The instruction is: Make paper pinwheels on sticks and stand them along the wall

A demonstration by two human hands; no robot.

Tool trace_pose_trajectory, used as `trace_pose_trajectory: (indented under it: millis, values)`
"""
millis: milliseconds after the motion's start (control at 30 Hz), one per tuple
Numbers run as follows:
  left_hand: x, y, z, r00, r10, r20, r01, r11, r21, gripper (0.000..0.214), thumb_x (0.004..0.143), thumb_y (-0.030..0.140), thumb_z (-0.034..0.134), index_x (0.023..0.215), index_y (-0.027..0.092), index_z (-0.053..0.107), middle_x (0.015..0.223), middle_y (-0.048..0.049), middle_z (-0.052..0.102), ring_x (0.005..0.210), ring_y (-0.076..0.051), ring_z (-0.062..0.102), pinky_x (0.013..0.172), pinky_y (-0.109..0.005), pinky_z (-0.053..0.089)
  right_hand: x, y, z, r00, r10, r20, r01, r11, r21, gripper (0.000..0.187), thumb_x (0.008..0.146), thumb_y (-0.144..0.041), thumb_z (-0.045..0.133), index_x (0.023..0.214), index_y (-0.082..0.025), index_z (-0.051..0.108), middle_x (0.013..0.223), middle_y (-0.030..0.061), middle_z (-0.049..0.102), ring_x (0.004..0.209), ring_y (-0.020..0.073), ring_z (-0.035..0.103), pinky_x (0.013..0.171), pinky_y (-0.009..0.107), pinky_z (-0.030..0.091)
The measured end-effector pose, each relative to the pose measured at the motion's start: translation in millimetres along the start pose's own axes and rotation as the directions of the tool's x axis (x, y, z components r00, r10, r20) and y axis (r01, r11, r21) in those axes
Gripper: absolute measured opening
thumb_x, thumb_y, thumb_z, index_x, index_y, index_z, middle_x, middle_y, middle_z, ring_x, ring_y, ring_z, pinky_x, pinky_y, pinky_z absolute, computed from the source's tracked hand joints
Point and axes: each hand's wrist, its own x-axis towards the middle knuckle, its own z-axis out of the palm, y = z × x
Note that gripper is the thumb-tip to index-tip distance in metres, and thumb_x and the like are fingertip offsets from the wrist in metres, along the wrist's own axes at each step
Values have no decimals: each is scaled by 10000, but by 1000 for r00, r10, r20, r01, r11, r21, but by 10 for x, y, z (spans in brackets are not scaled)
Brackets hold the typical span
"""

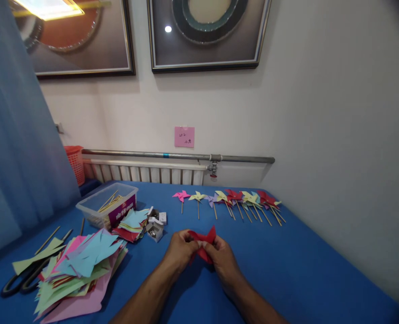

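Between my two hands is a red paper pinwheel (pixel 204 236), its corners folded in toward the middle. My left hand (pixel 182 247) pinches it from the left, thumb pressed near the centre. From the right, my right hand (pixel 222 256) grips the same paper, its thumb meeting the left one. No stick shows on this piece; its underside is hidden by my fingers. Beyond my hands, finished paper pinwheels (pixel 235 195) on wooden sticks lie in a row. To the left of my left hand are small white boxes (pixel 155 230) with shiny metal bits inside.
A pile of cut coloured paper (pixel 84 265) lies at left beside black-handled scissors (pixel 30 274). Behind it are a clear plastic box (pixel 94 202) of wooden sticks and a smaller paper stack (pixel 133 223). A radiator (pixel 145 172) and pipe (pixel 246 159) run along the wall behind the blue tabletop (pixel 303 270).
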Motion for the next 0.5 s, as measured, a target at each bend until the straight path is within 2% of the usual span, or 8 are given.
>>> trace_pose_trajectory:
  millis: [133, 300, 500]
  values:
    - [-1, 13, 10, 1000, -6, -14, 5, 999, -34, 223, 526, 275, 751, 570, 150, 572, 503, 33, 554, 458, -75, 438, 488, -219, 327, 5, 19, -15, 1000, -6, 7, 6, 1000, -5, 402, 645, -410, 856, 923, -149, 728, 872, 80, 781, 768, 226, 699, 660, 285, 503]
    - [-6, 36, 8, 999, -7, 36, 11, 994, -110, 188, 537, 238, 731, 666, 114, 672, 587, -14, 640, 510, -106, 521, 538, -233, 383, -4, 15, -20, 999, 27, 29, -27, 1000, -1, 398, 660, -430, 845, 912, -145, 728, 838, 70, 774, 742, 212, 691, 647, 272, 485]
    - [31, 1, -8, 999, 48, -8, -48, 995, -90, 137, 524, 186, 703, 621, 135, 622, 512, 44, 542, 467, -75, 446, 492, -210, 325, 12, 62, -43, 999, 42, -11, -42, 998, -55, 343, 665, -398, 831, 869, -144, 724, 726, 35, 741, 624, 168, 636, 586, 254, 448]
